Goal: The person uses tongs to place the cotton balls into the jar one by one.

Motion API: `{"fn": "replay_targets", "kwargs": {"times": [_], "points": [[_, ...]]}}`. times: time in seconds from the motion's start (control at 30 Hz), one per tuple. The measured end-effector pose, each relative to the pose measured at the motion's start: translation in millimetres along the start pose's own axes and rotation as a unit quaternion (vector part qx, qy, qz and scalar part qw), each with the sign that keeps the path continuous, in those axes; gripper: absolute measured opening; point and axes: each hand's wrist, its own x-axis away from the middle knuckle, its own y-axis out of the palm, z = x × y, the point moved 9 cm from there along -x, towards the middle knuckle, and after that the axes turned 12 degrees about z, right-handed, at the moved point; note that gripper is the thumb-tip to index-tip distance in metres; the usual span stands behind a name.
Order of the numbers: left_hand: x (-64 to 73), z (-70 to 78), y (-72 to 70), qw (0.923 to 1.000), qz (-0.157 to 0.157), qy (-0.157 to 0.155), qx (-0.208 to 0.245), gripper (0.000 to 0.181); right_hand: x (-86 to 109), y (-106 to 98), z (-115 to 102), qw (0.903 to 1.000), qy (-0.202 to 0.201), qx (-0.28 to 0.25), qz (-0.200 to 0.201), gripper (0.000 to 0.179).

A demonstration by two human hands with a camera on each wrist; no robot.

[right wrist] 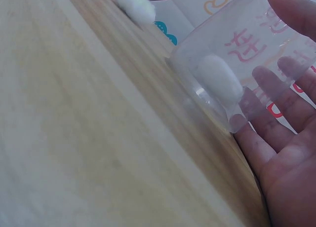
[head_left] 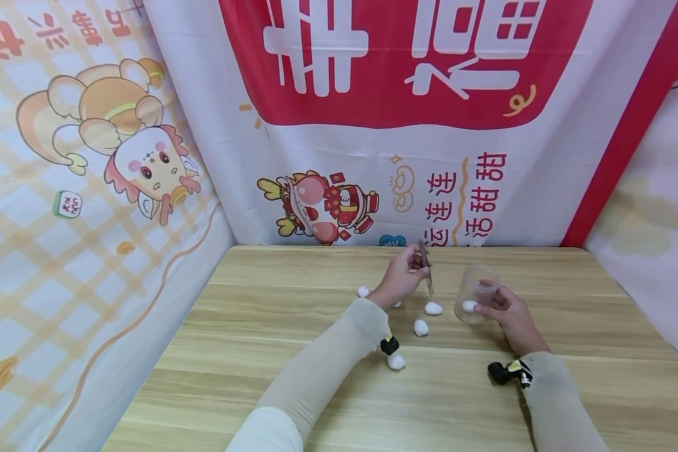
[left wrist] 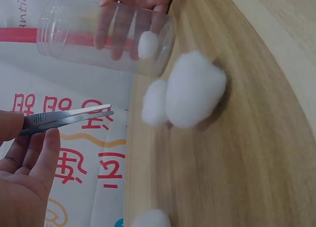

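My left hand (head_left: 403,276) pinches metal tweezers (left wrist: 69,117) between thumb and fingers. Their tips are slightly apart with nothing between them, and in the head view they point down just above a cotton ball (head_left: 433,308). My right hand (head_left: 511,314) holds a clear plastic jar (head_left: 470,285) upright on the table, thumb on one side and fingers round the other. At the bottom of the jar lies one white cotton ball (right wrist: 217,79). A second loose cotton ball (head_left: 420,328) sits on the wood between the hands.
Another cotton ball (head_left: 395,361) lies near the left wrist camera, and one more (head_left: 363,292) lies left of the left hand, with a further one partly hidden by that hand. The wooden table (head_left: 294,276) ends at a printed cloth backdrop (head_left: 226,157).
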Motion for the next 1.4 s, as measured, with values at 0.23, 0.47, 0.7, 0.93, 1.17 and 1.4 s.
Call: {"fn": "replay_targets", "kwargs": {"times": [0.23, 0.47, 0.7, 0.93, 1.17, 1.4], "points": [[4.5, -1.6, 5.3, 0.9996, -0.022, 0.008, -0.015, 0.033, -0.6, 1, 2, 1.0000, 0.006, -0.004, -0.002, 0.075], [6.4, -2.2, 9.4, 0.9988, -0.029, 0.014, -0.038, 0.028, -1.8, 0, 2, 1.0000, 0.004, 0.000, -0.003, 0.076], [6.6, -9.4, 11.6, 0.9976, -0.023, 0.008, -0.065, 0.026, -2.2, 0, 1, 1.0000, 0.000, -0.001, 0.001, 0.074], [7.7, -14.4, 14.1, 0.9973, -0.028, 0.005, -0.068, 0.028, -2.0, -1, 0, 0.9999, -0.009, -0.010, 0.007, 0.072], [8.9, -15.0, 15.8, 0.9963, -0.036, -0.002, -0.078, 0.031, -2.9, -1, 2, 0.9999, -0.002, -0.012, 0.003, 0.076], [9.6, -19.0, 17.8, 0.9935, -0.046, -0.013, -0.103, 0.028, -2.7, 0, 3, 1.0000, 0.008, -0.005, -0.001, 0.078]]}}
